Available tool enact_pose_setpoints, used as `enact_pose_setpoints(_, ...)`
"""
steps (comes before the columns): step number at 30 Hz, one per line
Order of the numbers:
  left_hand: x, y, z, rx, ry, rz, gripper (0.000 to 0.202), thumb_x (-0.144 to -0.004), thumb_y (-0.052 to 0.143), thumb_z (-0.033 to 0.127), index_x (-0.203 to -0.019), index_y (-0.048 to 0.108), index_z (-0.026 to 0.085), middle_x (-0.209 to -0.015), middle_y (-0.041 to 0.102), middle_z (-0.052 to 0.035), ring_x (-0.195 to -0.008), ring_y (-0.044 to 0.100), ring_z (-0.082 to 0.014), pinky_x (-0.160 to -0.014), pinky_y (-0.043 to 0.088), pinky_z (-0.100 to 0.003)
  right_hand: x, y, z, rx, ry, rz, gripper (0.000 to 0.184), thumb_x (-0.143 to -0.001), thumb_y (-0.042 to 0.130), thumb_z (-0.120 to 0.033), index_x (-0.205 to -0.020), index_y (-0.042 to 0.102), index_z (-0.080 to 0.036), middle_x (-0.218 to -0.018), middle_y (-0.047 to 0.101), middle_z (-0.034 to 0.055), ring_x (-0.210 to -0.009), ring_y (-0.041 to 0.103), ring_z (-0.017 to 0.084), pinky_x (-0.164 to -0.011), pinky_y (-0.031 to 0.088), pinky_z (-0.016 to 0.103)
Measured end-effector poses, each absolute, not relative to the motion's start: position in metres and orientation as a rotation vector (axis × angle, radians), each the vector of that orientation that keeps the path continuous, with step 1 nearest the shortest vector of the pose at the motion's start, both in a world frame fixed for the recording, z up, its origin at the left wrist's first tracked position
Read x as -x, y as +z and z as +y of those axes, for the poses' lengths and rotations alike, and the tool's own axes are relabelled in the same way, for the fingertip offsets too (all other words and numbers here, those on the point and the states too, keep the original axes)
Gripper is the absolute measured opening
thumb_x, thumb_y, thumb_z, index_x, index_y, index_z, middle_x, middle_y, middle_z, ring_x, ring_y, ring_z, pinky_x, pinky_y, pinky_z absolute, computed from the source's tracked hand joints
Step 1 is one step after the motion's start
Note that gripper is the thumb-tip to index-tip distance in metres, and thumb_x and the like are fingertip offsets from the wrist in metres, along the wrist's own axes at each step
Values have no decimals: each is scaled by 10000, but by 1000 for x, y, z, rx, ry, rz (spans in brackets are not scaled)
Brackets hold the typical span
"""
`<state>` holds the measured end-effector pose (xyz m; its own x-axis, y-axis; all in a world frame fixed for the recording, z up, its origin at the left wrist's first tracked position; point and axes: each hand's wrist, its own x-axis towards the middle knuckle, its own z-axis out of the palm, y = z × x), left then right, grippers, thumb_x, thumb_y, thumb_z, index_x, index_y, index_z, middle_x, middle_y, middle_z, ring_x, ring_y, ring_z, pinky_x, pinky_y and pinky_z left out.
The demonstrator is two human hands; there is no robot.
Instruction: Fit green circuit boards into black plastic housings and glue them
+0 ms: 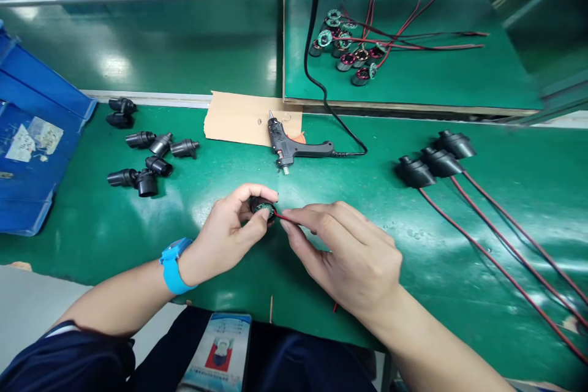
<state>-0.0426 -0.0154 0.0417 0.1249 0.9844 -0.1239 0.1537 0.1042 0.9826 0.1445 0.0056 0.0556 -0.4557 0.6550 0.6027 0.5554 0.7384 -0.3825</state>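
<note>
My left hand (236, 223) has its thumb and fingers closed round a small black cylindrical housing (256, 203). A green circuit board (265, 209) shows at the housing's open end, beside my thumb. From that end a red wire (285, 218) runs to my right hand (342, 251), which pinches it between thumb and fingertips. Part of the wire is hidden behind the right hand, and a red end shows below it. Just beyond both hands a black hot glue gun (298, 148) lies on its side, nozzle over a piece of cardboard (236, 117).
Several black housings (147, 182) lie at left beside a blue bin (27, 165). Three black housings with red wires (441, 162) lie at right. Several wired circuit-board parts (346, 61) sit on a raised green shelf (436, 82). A black cord (316, 30) hangs down to the glue gun.
</note>
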Motion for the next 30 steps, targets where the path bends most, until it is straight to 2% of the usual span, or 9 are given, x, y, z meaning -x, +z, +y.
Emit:
enact_pose_setpoints(3, 41, 43, -14, -1215, 962, 1245, 191, -928, 566, 191, -1109, 628, 188, -1140, 697, -88, -1144, 634, -236, -862, 587, -338, -144, 54, 6, 907, 108, -2180, 150, -888, 695, -130, -1009, 672, -216, -853, 744, 21, -730, 655, 142, -691, 530, 276)
enact_pose_setpoints(8, 43, 47, -9, -1133, 889, 1159, 208, -944, 561, 250, -1112, 666, 186, -1034, 720, -65, -938, 689, -195, -794, 597, -318, -143, 50, 7, 871, -263, -2232, 187, -867, 753, -248, -1049, 713, -235, -963, 754, 64, -820, 609, 205, -713, 483, 369)
enact_pose_setpoints(12, 48, 50, -7, -1068, 762, 1035, 315, -892, 634, 226, -1206, 655, 211, -963, 724, -55, -834, 696, -180, -721, 602, -295, -147, 46, 8, 876, -214, -2285, 153, -916, 673, -186, -1054, 720, -234, -954, 740, 57, -866, 591, 209, -751, 448, 379)
enact_pose_setpoints(14, 49, 51, -8, -1056, 737, 1019, 371, -866, 664, 200, -1235, 645, 214, -981, 724, -59, -859, 702, -181, -733, 607, -288, -149, 46, 8, 850, -127, -2303, 164, -922, 640, -143, -1048, 719, -211, -930, 730, 57, -877, 595, 206, -759, 437, 375)
enact_pose_setpoints(18, 49, 51, -12, -1038, 721, 1027, 326, -873, 667, 213, -1199, 668, 205, -1029, 728, -67, -944, 711, -203, -823, 620, -327, -151, 45, 10, 738, -12, -2365, 138, -946, 592, -113, -961, 717, -170, -879, 726, 49, -870, 600, 182, -757, 421, 351)
enact_pose_setpoints(22, 48, 52, -15, -1073, 683, 1065, 368, -881, 656, 207, -1249, 654, 226, -1017, 731, -67, -916, 716, -216, -766, 628, -329, -153, 45, 13, 644, 64, -2398, 172, -968, 562, -110, -894, 711, -157, -910, 749, 44, -901, 615, 169, -769, 418, 348)
enact_pose_setpoints(25, 47, 55, -14, -1129, 690, 1063, 370, -893, 645, 212, -1263, 639, 225, -956, 727, -61, -830, 708, -200, -683, 619, -303, -155, 43, 15, 638, 68, -2386, 144, -946, 591, -97, -960, 722, -155, -923, 750, 37, -926, 634, 174, -761, 432, 347)
enact_pose_setpoints(27, 48, 56, -13, -1175, 727, 1067, 360, -900, 638, 220, -1259, 625, 212, -942, 716, -55, -788, 695, -178, -679, 615, -289, -155, 42, 15, 653, 46, -2335, 181, -915, 634, -96, -1064, 722, -151, -914, 742, 45, -911, 639, 185, -748, 464, 343)
enact_pose_setpoints(30, 49, 56, -13, -1294, 876, 1101, 351, -913, 622, 228, -1262, 605, 198, -1155, 690, -101, -978, 691, -208, -820, 614, -324, -155, 44, 15, 719, 119, -2187, 306, -881, 705, -136, -1186, 686, -163, -929, 730, 60, -870, 657, 176, -753, 537, 317)
